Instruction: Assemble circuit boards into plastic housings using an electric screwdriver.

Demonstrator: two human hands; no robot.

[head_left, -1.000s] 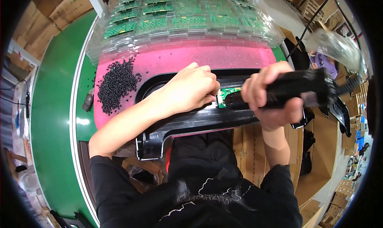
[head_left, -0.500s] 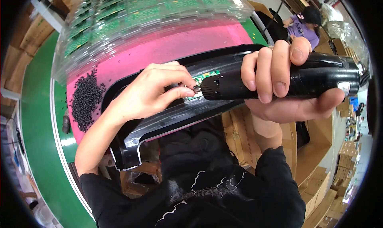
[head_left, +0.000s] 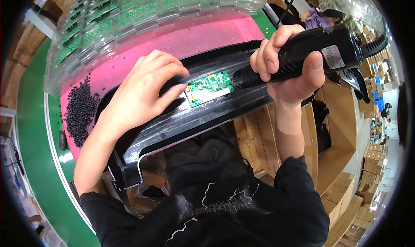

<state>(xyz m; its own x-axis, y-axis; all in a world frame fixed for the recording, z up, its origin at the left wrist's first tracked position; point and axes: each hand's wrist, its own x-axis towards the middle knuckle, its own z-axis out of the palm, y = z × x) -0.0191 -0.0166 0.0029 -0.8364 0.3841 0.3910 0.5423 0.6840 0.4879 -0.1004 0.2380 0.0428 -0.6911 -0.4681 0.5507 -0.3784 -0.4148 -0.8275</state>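
Observation:
My right hand is wrapped round a black corded electric screwdriver, its nose pointing left and down. That nose is at the right end of a small green circuit board, and whether the tip touches it is hard to see. The board lies inside a long, black plastic housing with raised edges. At the board's left end hovers my left hand, thumb and fingers apart, with nothing visible between them.
A heap of small black screws lies on the pink mat at left. Clear plastic trays of green boards are stacked behind. Cardboard boxes stand at right. Another person sits at the far right.
The left fingers have left the screwdriver's tip and opened, moving left. The screwdriver has shifted right and tilted up at its rear, uncovering the board.

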